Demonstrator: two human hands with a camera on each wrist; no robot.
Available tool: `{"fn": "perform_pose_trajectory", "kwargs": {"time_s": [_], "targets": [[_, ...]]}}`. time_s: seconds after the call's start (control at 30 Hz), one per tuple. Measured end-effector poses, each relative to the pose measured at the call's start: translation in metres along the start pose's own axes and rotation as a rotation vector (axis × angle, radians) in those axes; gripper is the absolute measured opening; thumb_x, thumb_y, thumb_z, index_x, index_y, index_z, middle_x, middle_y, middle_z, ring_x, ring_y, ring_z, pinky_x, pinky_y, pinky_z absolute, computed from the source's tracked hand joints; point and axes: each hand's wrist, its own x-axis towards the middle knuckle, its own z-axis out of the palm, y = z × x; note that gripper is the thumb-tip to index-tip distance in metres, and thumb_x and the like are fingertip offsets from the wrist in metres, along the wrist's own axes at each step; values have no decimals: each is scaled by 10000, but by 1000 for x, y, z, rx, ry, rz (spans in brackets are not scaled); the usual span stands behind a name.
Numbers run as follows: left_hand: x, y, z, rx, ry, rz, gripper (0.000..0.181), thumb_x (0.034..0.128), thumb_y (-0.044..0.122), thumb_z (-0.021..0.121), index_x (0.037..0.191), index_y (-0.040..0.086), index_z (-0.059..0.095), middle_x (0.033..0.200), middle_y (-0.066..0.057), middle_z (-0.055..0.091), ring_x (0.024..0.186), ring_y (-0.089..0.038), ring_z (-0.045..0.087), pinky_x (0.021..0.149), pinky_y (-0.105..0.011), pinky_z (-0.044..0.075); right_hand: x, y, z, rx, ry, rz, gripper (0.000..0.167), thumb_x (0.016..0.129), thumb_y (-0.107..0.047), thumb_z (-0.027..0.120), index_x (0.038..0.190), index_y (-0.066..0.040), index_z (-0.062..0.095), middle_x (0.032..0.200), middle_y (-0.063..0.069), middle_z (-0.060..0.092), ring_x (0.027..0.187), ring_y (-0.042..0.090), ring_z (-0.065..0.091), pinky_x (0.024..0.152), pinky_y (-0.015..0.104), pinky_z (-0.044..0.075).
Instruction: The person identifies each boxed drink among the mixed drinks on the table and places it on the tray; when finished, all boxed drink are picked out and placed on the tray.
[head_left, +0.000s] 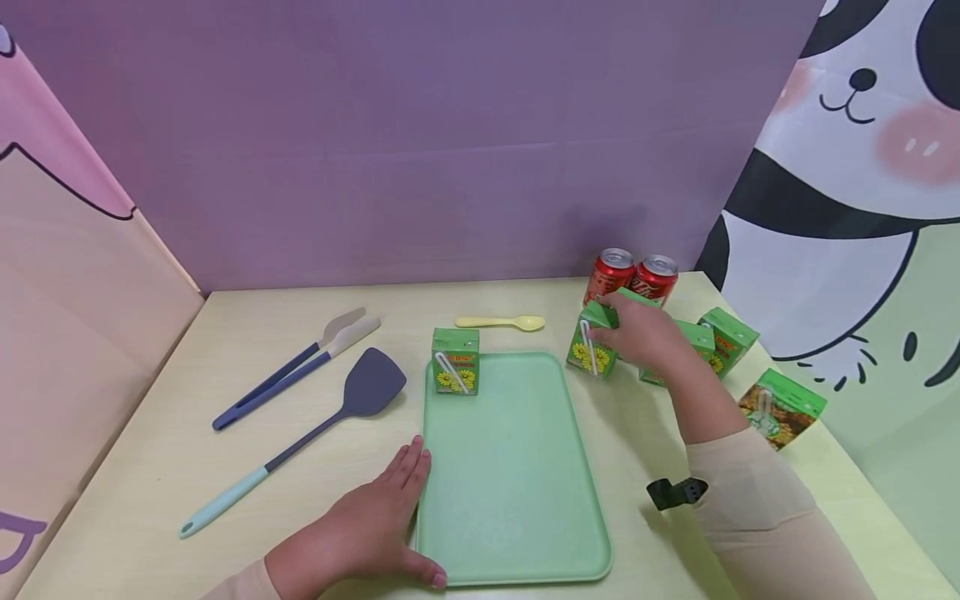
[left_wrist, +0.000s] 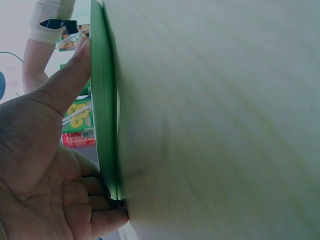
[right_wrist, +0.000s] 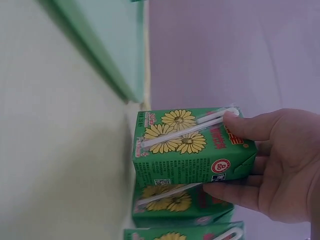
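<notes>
My right hand [head_left: 648, 329] grips a green drink carton [right_wrist: 195, 145] with yellow flowers and a white straw, thumb on its front near the top. In the head view this carton stands right of the tray's far right corner. Behind it, in the right wrist view, are more cartons like it. My left hand [head_left: 367, 521] lies along the left edge of the light green tray [head_left: 517, 475], fingers extended and thumb at the near corner. Another green drink carton [head_left: 455, 361] stands upright at the tray's far left corner.
Two red cans [head_left: 652, 279] stand at the back right, with several green cartons [head_left: 729, 340] nearby. A brown-and-green carton [head_left: 780, 408] is near the right edge. A yellow spoon [head_left: 500, 322] lies behind the tray; blue tongs [head_left: 296, 371] and a spatula [head_left: 300, 442] lie left.
</notes>
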Motion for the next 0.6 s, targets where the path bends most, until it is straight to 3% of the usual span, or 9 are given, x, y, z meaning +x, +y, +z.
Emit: {"fn": "perform_pose_trajectory", "kwargs": {"time_s": [0.27,0.6], "targets": [[0,0,1,-3,6,3,1378,603,835,684,1563,8,143,1654,-155,13,1520,-325,79,1131,-491,343,-6,-29,-12,48,23,-60,614,923,-374,673,1436,-127,445,1315,168,582,1164,373,545,969,611,435],[1,-1,3,8,4,-4,1368,605,836,681,1566,20,148,1657,-141,13,1522,-317,74,1132,-491,342,-6,-70,18,101,-7,-240,492,914,-312,698,1343,-136,535,1118,38,666,987,241,609,874,454,495]]}}
